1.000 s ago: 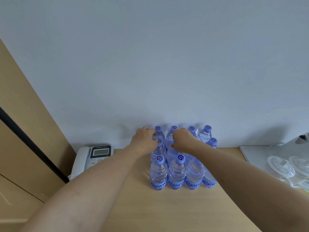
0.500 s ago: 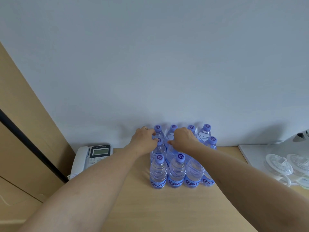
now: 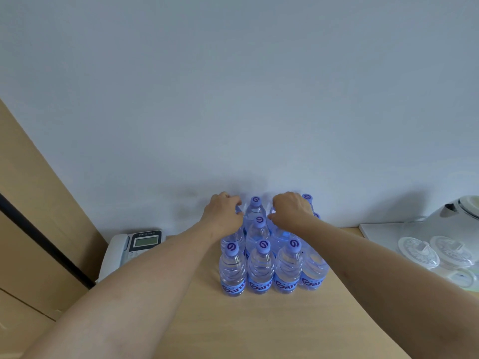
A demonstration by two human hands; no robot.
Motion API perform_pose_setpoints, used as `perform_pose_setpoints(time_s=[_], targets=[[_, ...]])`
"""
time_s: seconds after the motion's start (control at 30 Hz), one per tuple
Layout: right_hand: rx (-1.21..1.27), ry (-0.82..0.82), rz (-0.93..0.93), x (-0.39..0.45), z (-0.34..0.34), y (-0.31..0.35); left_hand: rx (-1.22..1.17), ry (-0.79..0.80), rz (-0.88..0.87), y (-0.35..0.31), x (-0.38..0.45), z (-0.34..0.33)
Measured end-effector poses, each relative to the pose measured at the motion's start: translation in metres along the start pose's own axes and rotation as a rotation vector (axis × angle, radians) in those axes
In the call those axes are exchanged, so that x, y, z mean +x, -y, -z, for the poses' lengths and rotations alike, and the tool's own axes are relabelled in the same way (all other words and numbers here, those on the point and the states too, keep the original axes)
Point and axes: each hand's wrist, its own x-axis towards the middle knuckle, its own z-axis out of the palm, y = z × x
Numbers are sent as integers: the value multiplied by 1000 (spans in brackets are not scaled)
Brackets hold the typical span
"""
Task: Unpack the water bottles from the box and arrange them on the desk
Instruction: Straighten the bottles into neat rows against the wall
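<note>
Several clear water bottles (image 3: 261,268) with purple caps and blue labels stand upright in tight rows on the wooden desk (image 3: 259,330), against the wall. My left hand (image 3: 224,216) curls over the top of the back-left bottle and hides its cap. My right hand (image 3: 291,211) curls over the top of another back-row bottle, two places to the right. Between the hands a back bottle's cap (image 3: 255,200) shows. The box is out of view.
A white desk phone (image 3: 134,244) sits at the left by a tan cabinet (image 3: 31,229). At the right a white tray (image 3: 375,231) holds clear lidded cups (image 3: 420,251) and a white kettle (image 3: 456,211). The wall is close behind the bottles.
Both hands have shifted back and to the right over the bottles, and now cover two back-row caps that showed earlier. The bottles still stand in place.
</note>
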Motion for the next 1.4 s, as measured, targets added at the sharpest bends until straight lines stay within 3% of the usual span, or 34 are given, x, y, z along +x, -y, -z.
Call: perform_pose_setpoints(time_s=[0.6,1.07,1.4], targets=[[-37,123,214,1,-4,-23,114,54,30,-26,-1,-18],[62,70,29,1,-16,-26,78,55,3,-34,0,-17],[87,90,29,2,-15,-28,78,46,-9,-40,5,-19]])
